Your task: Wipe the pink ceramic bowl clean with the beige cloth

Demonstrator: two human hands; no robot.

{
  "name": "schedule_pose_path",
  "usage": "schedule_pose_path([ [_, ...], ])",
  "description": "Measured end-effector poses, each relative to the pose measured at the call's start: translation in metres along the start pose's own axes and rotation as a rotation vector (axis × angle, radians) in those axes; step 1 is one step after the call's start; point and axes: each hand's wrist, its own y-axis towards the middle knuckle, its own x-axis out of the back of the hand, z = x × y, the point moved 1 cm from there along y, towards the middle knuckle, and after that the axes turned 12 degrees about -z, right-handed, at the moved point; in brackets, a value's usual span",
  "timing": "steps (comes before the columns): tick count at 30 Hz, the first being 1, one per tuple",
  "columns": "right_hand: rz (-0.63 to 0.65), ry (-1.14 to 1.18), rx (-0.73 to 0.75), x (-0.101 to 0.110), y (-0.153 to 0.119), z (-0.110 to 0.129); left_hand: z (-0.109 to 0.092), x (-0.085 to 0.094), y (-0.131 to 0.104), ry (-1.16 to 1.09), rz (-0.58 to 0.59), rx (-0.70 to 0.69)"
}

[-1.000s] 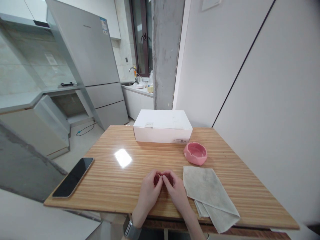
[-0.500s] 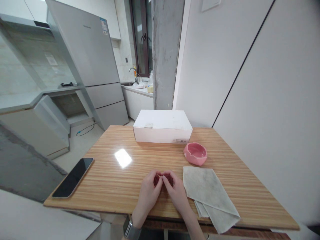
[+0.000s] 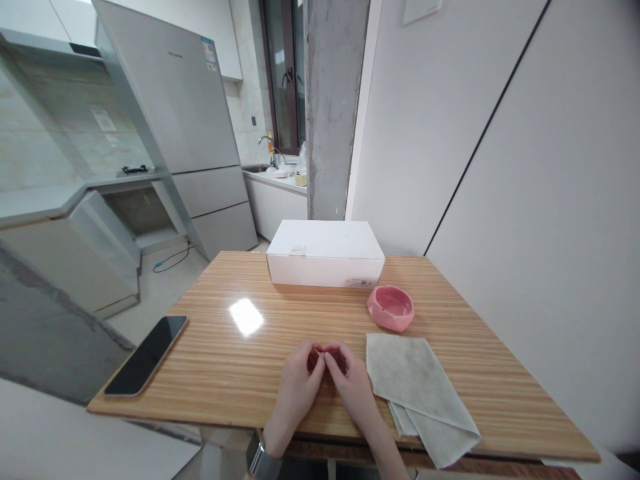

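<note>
My left hand (image 3: 301, 372) and my right hand (image 3: 347, 373) meet fingertip to fingertip above the near middle of the wooden table (image 3: 220, 373). Both are closed in a pinch, thumbs against forefingers. Whatever sits between the tips, if anything, is too small to make out. Just right of my right hand lies a folded grey cloth (image 3: 420, 380), its lower corner hanging past the table's front edge. Beyond the cloth stands a pink ashtray (image 3: 394, 308) with a notched rim.
A white box (image 3: 325, 257) rests at the table's far side. Near the left edge lies a phone (image 3: 147, 357), dark screen up. Behind are a tall fridge (image 3: 180, 100), a sink counter (image 3: 277, 190) and a grey pillar (image 3: 333, 107); a white wall (image 3: 525, 200) runs along the right.
</note>
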Motion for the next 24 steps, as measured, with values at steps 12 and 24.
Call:
schedule_pose_path([
  [12, -0.004, -0.018, 0.010, 0.0006, -0.0001, 0.0023, 0.0012, -0.0002, -0.0001, 0.001, 0.004, -0.002],
  [24, -0.003, -0.013, 0.008, -0.0003, -0.0003, 0.0001, 0.0015, -0.0002, 0.0003, -0.008, -0.008, -0.009],
])
